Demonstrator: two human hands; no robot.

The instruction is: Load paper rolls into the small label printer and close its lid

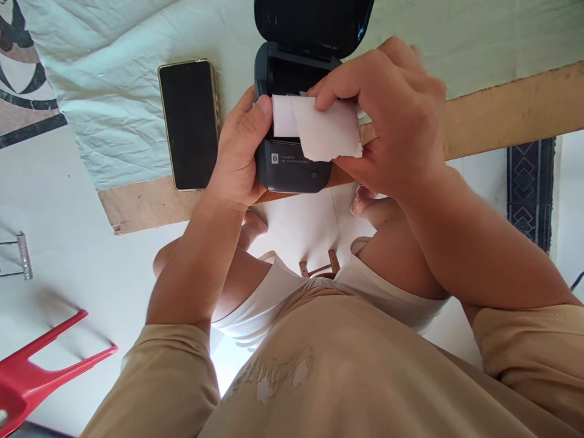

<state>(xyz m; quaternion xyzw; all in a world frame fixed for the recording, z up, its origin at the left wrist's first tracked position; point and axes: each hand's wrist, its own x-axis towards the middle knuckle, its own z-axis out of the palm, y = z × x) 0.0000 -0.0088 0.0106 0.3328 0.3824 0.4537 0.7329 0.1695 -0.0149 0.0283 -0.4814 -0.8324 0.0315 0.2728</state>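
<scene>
A small black label printer (292,167) is held near the table's front edge, its lid (314,27) swung up and back. My left hand (244,143) grips the printer's left side, with the thumb up by the paper. Across the open compartment lies a white paper roll (285,117), and a loose flap of its paper (328,128) with a torn edge hangs over the printer's front. My right hand (392,112) pinches that flap at the right, index finger on top. The right part of the roll is hidden behind the flap and fingers.
Left of the printer a smartphone (189,125) with a dark screen lies on the pale green cloth (123,79) over the wooden table (511,112). On the floor at lower left stands a red plastic stool (27,377). A dark patterned mat (529,194) lies at right.
</scene>
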